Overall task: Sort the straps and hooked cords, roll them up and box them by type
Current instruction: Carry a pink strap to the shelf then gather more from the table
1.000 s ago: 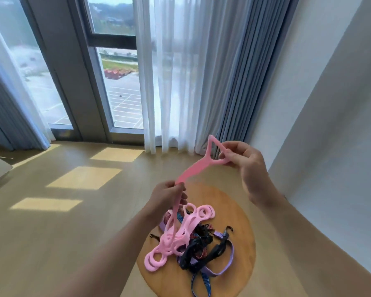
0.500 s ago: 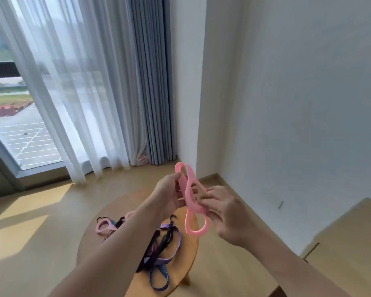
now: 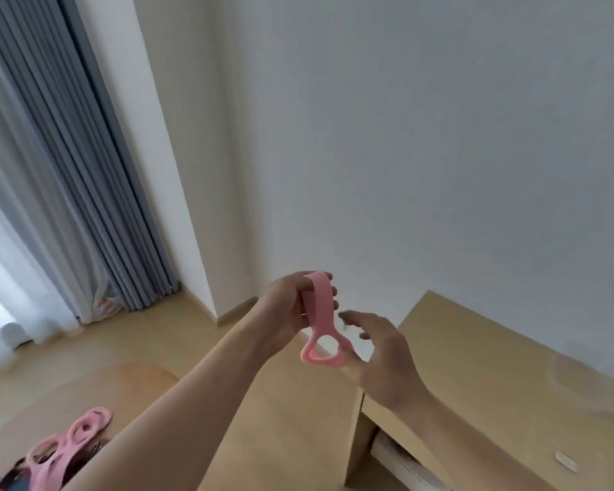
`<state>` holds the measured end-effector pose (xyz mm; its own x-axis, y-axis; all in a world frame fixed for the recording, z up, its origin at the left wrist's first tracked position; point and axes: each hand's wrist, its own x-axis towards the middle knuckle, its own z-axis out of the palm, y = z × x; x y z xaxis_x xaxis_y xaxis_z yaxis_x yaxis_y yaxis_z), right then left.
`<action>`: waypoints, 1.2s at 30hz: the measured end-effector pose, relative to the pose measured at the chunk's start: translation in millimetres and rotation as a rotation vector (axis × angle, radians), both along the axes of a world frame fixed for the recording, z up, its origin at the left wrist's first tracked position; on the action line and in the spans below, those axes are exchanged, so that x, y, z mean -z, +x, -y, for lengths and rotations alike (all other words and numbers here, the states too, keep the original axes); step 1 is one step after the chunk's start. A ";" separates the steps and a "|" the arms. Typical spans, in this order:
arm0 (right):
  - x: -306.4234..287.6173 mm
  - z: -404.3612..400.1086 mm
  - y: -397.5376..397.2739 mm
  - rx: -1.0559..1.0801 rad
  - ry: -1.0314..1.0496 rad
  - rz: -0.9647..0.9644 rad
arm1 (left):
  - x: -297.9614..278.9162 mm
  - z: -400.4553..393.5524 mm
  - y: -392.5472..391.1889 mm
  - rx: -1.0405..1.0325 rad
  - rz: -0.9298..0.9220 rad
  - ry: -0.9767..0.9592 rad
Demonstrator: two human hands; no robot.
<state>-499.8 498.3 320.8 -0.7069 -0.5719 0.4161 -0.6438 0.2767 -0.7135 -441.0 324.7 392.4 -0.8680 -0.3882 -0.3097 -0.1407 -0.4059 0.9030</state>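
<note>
While the rest of the pink straps (image 3: 68,442) lie heaped at the lower left on the round wooden table (image 3: 96,388), left hand (image 3: 291,306) at frame centre grips a folded pink strap (image 3: 321,318), fingers curled round it, loop end hanging below. Right hand (image 3: 383,359) just right of the loop, fingers spread, holding nothing. Wooden bench (image 3: 493,377) lower right, grey curtain (image 3: 71,178) upper left.

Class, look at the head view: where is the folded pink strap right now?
It is mid-frame, held up in the left hand, with the right hand open just beside the pink strap, above the floor by the wall corner.
</note>
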 end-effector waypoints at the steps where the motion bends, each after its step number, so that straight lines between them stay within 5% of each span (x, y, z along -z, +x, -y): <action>1: -3.5 -10.9 -18.5 0.026 0.023 0.134 | -2.2 -13.7 -17.8 0.029 -0.006 -0.016; 5: -1.0 -48.1 -75.5 -0.048 0.073 0.498 | -7.6 -56.0 -77.6 0.125 -0.016 -0.020; 18: 32.5 -122.4 -136.8 0.213 -0.117 0.814 | 39.6 -93.5 -212.9 0.221 0.083 0.042; 23: 48.4 -123.1 -152.3 0.420 -0.064 0.749 | 71.0 -88.5 -251.7 0.382 0.139 -0.054; 31: 70.5 -126.5 -173.6 0.706 -0.340 1.042 | 130.4 -55.9 -291.8 0.658 0.243 -0.327; 36: 94.8 -140.0 -173.1 0.802 -0.564 1.189 | 155.5 -65.0 -305.7 0.824 0.253 -0.292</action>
